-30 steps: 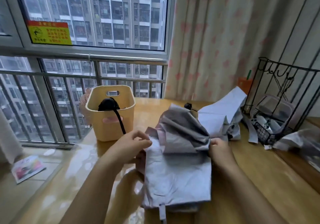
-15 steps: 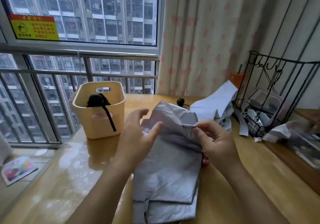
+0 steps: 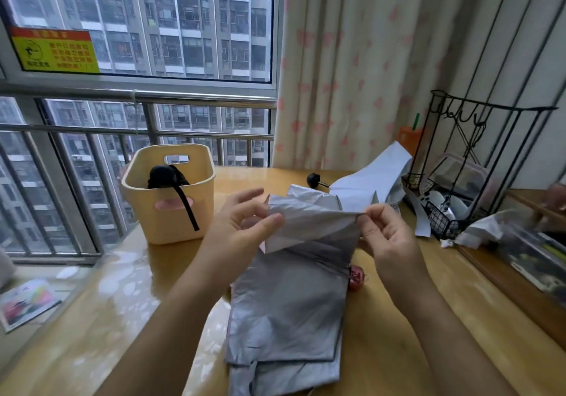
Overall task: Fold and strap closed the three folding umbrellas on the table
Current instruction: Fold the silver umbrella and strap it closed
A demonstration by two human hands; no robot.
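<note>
- The grey umbrella (image 3: 288,297) lay flat on the worktop (image 3: 398,349) before the person, its reddish handle (image 3: 356,276) peeking out at the right edge.
- The left hand (image 3: 242,227) pinched one end of a lifted canopy panel and the right hand (image 3: 387,236) pinched the other, with the fabric edge stretched between them.
- The fold would probably go best with that edge kept taut, then laid squarely on the pleats below, all turned one way, so the bundle rolls tight.
- The pale umbrella (image 3: 373,181) lay loose behind; a black umbrella (image 3: 162,175) sat in the beige basket (image 3: 147,211).
</note>
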